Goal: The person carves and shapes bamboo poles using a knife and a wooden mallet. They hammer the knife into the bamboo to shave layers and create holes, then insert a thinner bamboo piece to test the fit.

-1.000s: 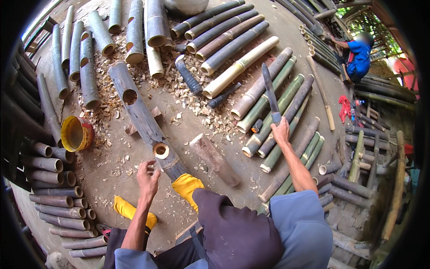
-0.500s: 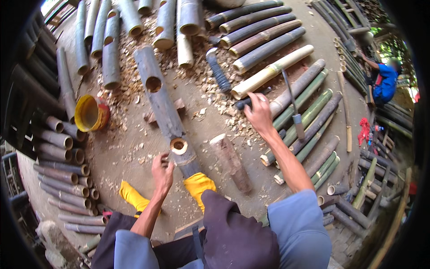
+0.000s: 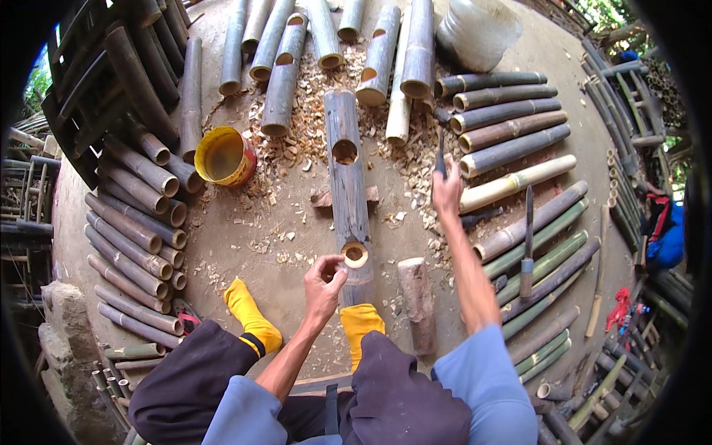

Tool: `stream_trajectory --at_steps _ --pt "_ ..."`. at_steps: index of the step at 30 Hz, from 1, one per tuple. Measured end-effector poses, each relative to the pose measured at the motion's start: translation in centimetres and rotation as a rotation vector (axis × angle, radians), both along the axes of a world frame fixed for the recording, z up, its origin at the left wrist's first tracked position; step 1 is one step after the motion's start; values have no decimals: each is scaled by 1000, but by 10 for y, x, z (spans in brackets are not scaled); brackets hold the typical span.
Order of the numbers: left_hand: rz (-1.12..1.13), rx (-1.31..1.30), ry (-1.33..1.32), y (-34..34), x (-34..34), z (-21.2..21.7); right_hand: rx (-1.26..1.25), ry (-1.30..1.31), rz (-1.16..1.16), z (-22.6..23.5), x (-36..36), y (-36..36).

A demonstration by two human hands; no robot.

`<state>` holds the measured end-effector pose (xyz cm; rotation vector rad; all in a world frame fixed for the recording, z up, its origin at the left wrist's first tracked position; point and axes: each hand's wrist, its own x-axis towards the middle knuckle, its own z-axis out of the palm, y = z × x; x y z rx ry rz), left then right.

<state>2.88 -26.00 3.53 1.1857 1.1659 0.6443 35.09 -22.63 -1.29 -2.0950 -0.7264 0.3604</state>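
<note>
A dark bamboo pole [image 3: 348, 196] with two round cut holes runs away from me, its near end by my yellow-socked foot [image 3: 363, 320]. Beside the nearer hole [image 3: 354, 254], my left hand [image 3: 323, 285] is loosely curled, its thumb and forefinger apart and its fingertips close to the rim. I cannot make out anything in it. Farther right, my right hand [image 3: 447, 191] has closed around the near end of a dark tool with a wrapped handle [image 3: 440, 152], by the pale bamboo [image 3: 519, 183]. A black-handled tool [image 3: 482, 217] lies just below that bamboo.
A wooden block [image 3: 322, 197] supports the pole. Right of it lies a short log [image 3: 417, 305]; a chisel-like tool [image 3: 527, 252] rests across bamboo poles. A yellow bucket [image 3: 224, 156] stands left, near stacked bamboo [image 3: 133, 252]. Wood chips [image 3: 297, 159] litter the floor. A person in blue [image 3: 671, 233] is far right.
My right hand has moved from the black handle to the wrapped one and closed on it. My left hand has come nearer the hole's rim. The view has shifted.
</note>
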Motion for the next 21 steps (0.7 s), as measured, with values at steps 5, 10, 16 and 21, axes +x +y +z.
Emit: stream_trajectory --at_steps 5,10,16,21 --pt "-552 -12 -528 14 1 166 163 490 4 53 -111 -110" --pt "-767 180 -1630 -38 2 285 183 718 -45 68 -191 -179" --pt "-390 128 -1831 -80 -57 317 31 433 76 53 -180 -201" --pt "-482 201 -1913 -71 -96 322 6 134 111 92 -199 -179"
